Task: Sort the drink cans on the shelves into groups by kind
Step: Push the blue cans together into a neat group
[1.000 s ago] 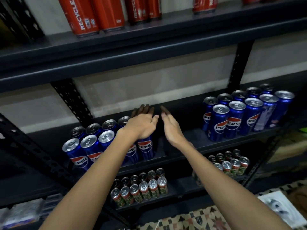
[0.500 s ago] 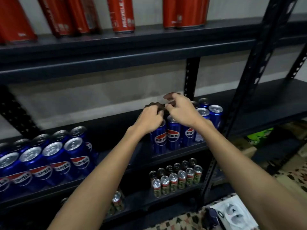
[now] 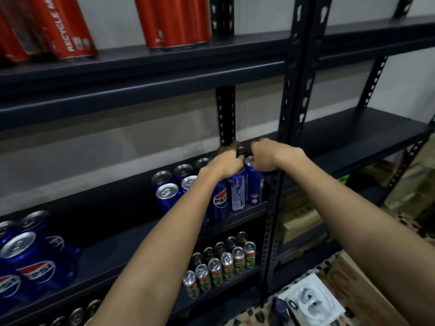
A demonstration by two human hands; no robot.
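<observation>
Both grips sit on top of the right-hand cluster of blue Pepsi cans on the middle shelf, hard against the dark upright post. Left hand curls its fingers down over the can tops, seemingly gripping them, though the fingertips are blurred and in shadow. Right hand is likewise curled over the tops of the cans nearest the post, knuckles touching those of the other hand. More blue cans of that cluster stand just to the left with their silver lids showing. A second group of Pepsi cans stands well apart at the far left of the same shelf. Tall red cans line the shelf above. Small green-labelled cans stand in rows on the shelf below.
</observation>
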